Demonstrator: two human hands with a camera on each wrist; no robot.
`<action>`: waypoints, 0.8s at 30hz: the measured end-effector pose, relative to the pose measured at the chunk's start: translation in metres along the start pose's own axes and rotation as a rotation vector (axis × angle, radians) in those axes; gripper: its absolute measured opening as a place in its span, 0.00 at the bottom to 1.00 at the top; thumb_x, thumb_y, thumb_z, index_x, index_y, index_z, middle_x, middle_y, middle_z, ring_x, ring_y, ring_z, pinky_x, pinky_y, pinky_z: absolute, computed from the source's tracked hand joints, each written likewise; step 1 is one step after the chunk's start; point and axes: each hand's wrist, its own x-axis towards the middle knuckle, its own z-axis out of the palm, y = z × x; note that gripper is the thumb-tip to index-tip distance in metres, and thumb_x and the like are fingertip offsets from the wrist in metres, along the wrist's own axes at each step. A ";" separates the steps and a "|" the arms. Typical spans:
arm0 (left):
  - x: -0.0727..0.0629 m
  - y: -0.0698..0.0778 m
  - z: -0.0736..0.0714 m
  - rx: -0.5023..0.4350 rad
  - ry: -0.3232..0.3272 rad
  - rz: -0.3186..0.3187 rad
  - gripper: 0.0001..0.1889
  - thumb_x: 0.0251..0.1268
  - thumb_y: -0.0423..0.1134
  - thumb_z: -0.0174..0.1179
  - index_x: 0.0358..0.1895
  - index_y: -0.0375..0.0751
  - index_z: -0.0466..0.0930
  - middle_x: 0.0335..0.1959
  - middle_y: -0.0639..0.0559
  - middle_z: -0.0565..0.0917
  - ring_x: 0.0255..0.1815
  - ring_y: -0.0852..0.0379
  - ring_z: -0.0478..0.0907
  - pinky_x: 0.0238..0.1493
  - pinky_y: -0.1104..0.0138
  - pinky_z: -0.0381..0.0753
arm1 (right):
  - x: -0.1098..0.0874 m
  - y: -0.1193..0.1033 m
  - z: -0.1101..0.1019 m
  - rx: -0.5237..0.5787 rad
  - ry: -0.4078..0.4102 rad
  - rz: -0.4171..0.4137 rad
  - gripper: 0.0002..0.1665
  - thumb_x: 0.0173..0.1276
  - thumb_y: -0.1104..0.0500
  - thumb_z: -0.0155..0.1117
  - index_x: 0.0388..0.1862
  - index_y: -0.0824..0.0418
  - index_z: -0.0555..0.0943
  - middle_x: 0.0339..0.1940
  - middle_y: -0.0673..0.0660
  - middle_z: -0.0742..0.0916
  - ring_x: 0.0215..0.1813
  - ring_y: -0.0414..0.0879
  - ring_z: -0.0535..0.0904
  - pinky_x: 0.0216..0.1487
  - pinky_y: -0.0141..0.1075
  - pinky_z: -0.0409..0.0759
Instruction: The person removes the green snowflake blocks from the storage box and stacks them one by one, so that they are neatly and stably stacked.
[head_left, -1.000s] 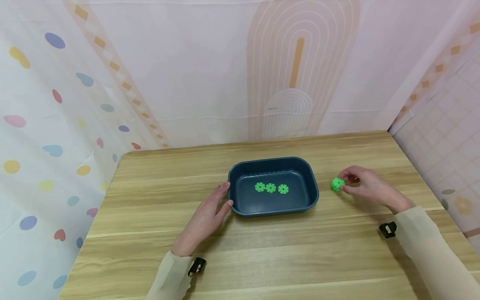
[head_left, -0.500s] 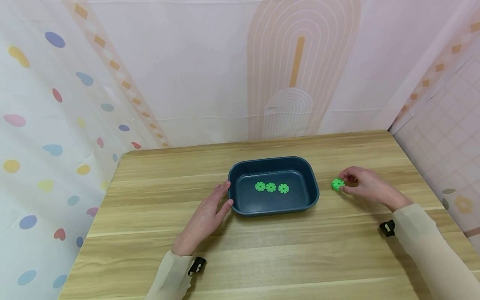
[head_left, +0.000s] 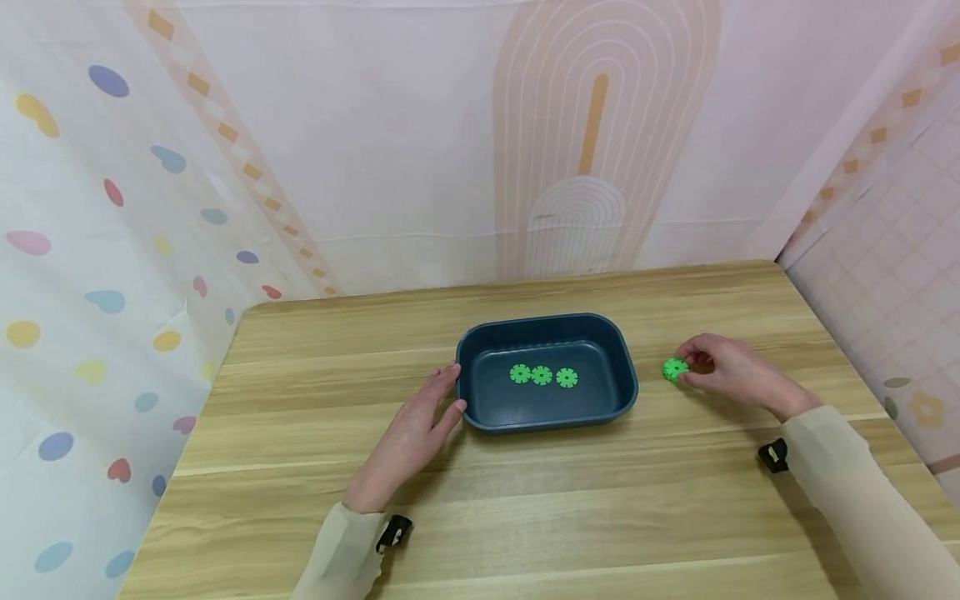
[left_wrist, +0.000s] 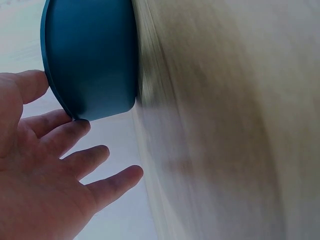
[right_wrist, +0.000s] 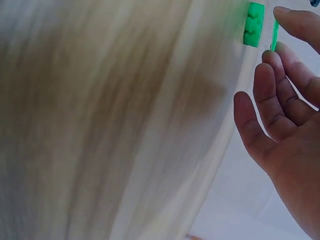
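My left hand rests with spread, relaxed fingers against the left end of a dark blue rectangular tray. In the left wrist view, thumb and fingertips touch the rim of that tray. Three flat green notched discs lie in a row on its floor. Right of the tray, my right hand pinches a green notched disc on edge between thumb and finger. Just below it, a short stack of the same discs sits on the table, showing a small gap from the pinched one.
The wood-grain table reaches back to a pale patterned curtain, with more curtain along both sides. A small black clip-like device sits at the left sleeve cuff, and a similar black device at the right.
My right wrist has shifted very slightly left, its fingers staying over the stack of green discs. Left hand, tray and the discs inside it have not moved.
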 end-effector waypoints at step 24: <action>-0.001 -0.001 0.000 -0.005 0.003 0.002 0.30 0.83 0.45 0.53 0.80 0.37 0.61 0.81 0.45 0.62 0.81 0.40 0.57 0.78 0.45 0.59 | 0.004 -0.002 0.002 0.022 -0.034 0.029 0.15 0.68 0.63 0.74 0.50 0.68 0.83 0.43 0.56 0.86 0.43 0.47 0.80 0.44 0.36 0.82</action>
